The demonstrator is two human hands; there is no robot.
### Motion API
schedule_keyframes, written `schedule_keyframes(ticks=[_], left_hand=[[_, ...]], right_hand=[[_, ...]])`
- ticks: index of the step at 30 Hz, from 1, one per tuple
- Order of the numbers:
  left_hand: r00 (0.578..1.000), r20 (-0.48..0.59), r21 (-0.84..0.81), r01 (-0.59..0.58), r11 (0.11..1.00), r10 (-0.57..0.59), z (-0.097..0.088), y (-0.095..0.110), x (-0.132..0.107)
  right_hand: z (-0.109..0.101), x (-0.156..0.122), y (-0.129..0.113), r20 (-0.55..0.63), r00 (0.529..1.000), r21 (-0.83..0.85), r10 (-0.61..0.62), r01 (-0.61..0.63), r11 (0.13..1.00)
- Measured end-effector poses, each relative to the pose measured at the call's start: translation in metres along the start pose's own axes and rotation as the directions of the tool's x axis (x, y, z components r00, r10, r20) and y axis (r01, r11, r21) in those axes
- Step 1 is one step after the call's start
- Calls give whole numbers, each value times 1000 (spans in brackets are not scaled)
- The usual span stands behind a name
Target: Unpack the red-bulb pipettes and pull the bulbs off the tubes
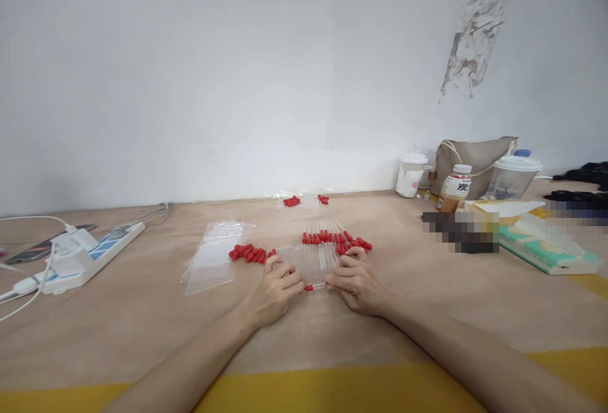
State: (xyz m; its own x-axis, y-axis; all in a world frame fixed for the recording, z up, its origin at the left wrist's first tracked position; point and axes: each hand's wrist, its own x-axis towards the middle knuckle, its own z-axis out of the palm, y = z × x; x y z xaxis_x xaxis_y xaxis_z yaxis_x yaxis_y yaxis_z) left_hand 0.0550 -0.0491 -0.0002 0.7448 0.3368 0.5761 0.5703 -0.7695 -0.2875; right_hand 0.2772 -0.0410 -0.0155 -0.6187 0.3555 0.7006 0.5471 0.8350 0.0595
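A thin glass dropper with a red rubber bulb (pixel 309 287) lies crosswise between my hands. My left hand (pixel 278 289) has its fingers curled in, with the fingertips at the bulb end. My right hand (pixel 356 283) pinches the clear tube end of the same dropper. Just beyond it, a row of clear glass tubes (pixel 306 262) lies side by side, partly covered by my fingers. Red bulbs (pixel 247 253) cluster at the row's left side. Farther back, more droppers with red bulbs (pixel 325 236) lie in a line, some by my right hand.
Clear plastic bags (pixel 216 254) lie at left, beside a power strip (pixel 97 258) with cables and a phone (pixel 50 243). A bagged bundle with red bulbs (pixel 308 200) rests near the wall. At right are cups (pixel 411 175), a bottle (pixel 455 188), a bag and a tissue pack (pixel 548 248).
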Motion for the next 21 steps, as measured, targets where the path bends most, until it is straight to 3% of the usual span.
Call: schedule_keyframes(ticks=[4,7,10,12,17,21], left_hand=[[1000,20,-10,-14,1000,15,-4,-6,-9],[994,-69,-44,87,995,-90,-10,-20,-19],[920,-158,-157,335,929,-359,-18,-34,-21],[851,-193,-223,446,867,-488,-24,-39,-15],[736,-307,-240,553,798,-603,-32,-46,-8],[718,-275,-243,592,769,-639,-32,-51,-17]], right_hand=[[-7,-6,10,37,999,20,35,-35,999],[-15,-11,29,-4,983,17,184,-184,983],[-16,-10,44,-106,909,39,404,-402,915],[-13,-3,44,-124,877,98,464,-455,885],[1,25,28,-89,885,99,456,-448,888],[19,41,17,-97,939,-88,329,-338,937]])
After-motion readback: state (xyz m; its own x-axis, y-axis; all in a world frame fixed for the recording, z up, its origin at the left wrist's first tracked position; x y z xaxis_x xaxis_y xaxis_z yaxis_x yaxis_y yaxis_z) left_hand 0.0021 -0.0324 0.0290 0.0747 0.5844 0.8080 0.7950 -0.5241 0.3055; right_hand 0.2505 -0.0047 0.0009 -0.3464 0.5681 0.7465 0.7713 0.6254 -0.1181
